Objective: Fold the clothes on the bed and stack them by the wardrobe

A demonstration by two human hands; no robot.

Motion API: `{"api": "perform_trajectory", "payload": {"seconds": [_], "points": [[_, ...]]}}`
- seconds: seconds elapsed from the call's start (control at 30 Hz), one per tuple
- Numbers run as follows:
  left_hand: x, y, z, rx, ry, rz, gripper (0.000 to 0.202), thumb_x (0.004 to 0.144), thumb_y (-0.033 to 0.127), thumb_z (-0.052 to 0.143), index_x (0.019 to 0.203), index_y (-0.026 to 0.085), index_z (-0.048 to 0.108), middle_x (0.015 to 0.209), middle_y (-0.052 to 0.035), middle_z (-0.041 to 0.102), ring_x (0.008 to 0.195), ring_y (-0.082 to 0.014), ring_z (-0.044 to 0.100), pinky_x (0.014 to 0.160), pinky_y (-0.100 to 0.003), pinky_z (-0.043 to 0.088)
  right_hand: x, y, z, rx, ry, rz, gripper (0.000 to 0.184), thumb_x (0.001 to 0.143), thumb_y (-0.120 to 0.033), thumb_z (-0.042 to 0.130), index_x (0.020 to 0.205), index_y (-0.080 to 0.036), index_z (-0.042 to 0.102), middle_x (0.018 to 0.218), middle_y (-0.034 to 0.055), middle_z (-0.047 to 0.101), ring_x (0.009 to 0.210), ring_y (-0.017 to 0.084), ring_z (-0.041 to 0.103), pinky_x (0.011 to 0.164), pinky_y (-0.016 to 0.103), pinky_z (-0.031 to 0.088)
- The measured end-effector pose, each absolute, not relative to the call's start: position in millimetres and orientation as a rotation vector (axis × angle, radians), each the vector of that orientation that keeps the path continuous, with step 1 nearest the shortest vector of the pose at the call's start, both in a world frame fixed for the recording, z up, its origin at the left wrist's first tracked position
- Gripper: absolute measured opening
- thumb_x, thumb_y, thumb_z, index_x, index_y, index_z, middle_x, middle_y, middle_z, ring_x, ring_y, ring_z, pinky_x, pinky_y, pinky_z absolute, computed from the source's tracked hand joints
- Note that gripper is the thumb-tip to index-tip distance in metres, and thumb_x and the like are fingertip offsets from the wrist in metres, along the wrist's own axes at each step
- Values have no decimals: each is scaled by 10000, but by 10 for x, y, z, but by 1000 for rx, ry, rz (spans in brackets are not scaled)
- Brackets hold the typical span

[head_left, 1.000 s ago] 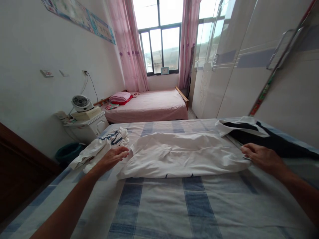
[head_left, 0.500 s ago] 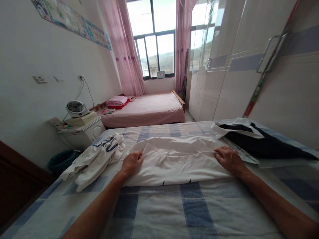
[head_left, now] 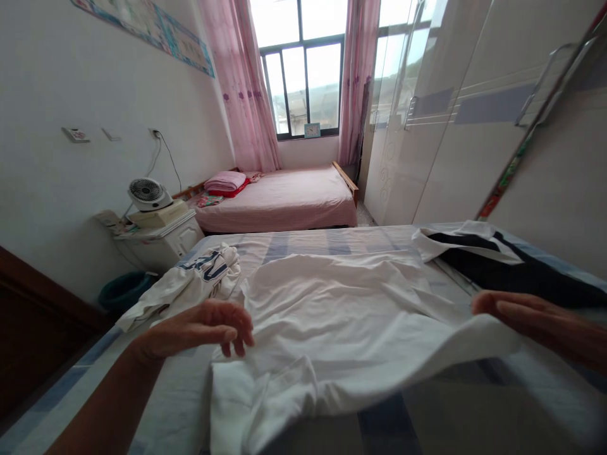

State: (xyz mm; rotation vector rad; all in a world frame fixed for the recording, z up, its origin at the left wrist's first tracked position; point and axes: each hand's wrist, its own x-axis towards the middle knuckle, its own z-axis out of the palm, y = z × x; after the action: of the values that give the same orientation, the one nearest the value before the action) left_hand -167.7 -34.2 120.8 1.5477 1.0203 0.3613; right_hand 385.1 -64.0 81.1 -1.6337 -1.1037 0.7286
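Note:
A white shirt (head_left: 341, 316) lies spread and wrinkled on the bed, its near edge billowing up off the sheet on the right. My left hand (head_left: 222, 328) hovers above its left side, fingers curved and apart, with nothing in them. At the right, my right hand (head_left: 535, 319) is beside the raised edge of the shirt. Its thumb and fingers are stretched out and partly blurred; the fabric passes just below them, and whether they touch is hard to see. A white top with navy lettering (head_left: 208, 268) lies crumpled at the left. To the right rests a black-and-white garment (head_left: 502, 265).
A blue-and-white checked sheet (head_left: 161, 379) covers the bed. Beyond it stands a second bed with a pink sheet (head_left: 289, 196). A fan (head_left: 149, 193) sits on the white nightstand (head_left: 183, 237); below is a green bin (head_left: 124, 291). A glossy wardrobe (head_left: 427, 164) lines the right.
The shirt has opened out from a narrow folded strip, its near part coming toward me. Both hands have lifted off it and moved apart; the view has shifted slightly.

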Motion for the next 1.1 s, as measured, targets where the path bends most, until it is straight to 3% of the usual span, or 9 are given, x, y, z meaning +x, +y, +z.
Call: {"api": "perform_trajectory", "payload": {"seconds": [0.1,0.2,0.3,0.37,0.57,0.73,0.83,0.97,1.1], "points": [[-1687,12,1006,1664,1331,708,279,622,394,723,826,203,728,882,-105,707,815,-264,641,690,-314,496,3843,-361,708,-1779,-1553,1081,377,554,-497,740,826,-236,729,907,94,699,875,281,631,754,339,513],[-1674,534,743,1787,1597,926,235,561,396,695,686,198,705,743,-65,697,735,-237,624,644,-277,463,3748,89,598,-1814,-1794,859,298,687,-461,645,872,-239,717,931,43,699,878,238,625,772,304,471],[-1606,979,556,1808,1724,918,179,552,361,607,589,198,673,649,-40,672,680,-214,598,610,-258,434,3603,554,525,-1856,-1787,517,184,746,-315,582,852,-217,696,796,26,693,750,199,623,740,297,448],[-1521,1174,490,1800,1736,898,172,545,341,571,571,198,662,610,-28,655,646,-197,581,575,-243,414,3516,826,476,-1897,-1752,360,180,756,-232,561,885,-192,681,738,29,679,690,183,608,739,298,435],[-1272,1369,440,1765,1688,659,239,543,383,611,583,153,661,479,13,551,450,-130,468,434,-214,304,3414,1319,236,-1895,-1753,225,195,666,-110,626,852,-159,660,912,82,666,762,181,577,766,294,396],[-1171,1335,446,1824,1617,487,179,524,338,662,576,167,644,480,43,517,469,-111,438,442,-208,276,3445,1411,114,-1894,-1761,205,58,640,-129,648,640,-176,613,686,28,585,612,137,478,670,278,362],[-1119,1277,449,1966,1539,445,124,555,290,633,560,173,592,522,46,507,514,-113,444,474,-211,285,3448,1363,159,-1870,-1723,159,60,651,-145,623,661,-193,588,672,4,567,610,135,478,650,267,357],[-1147,1076,555,2121,1555,682,77,578,242,580,592,179,538,567,43,506,575,-127,461,527,-218,314,3434,1093,362,-1841,-1609,64,125,681,-217,570,806,-202,570,714,6,602,653,169,545,658,287,391],[-1352,771,757,2028,1536,989,120,626,290,549,622,181,500,562,50,488,572,-121,454,540,-214,347,3472,684,603,-1726,-1434,129,242,691,-365,585,878,-213,561,696,-1,628,627,182,599,631,297,435]]}}
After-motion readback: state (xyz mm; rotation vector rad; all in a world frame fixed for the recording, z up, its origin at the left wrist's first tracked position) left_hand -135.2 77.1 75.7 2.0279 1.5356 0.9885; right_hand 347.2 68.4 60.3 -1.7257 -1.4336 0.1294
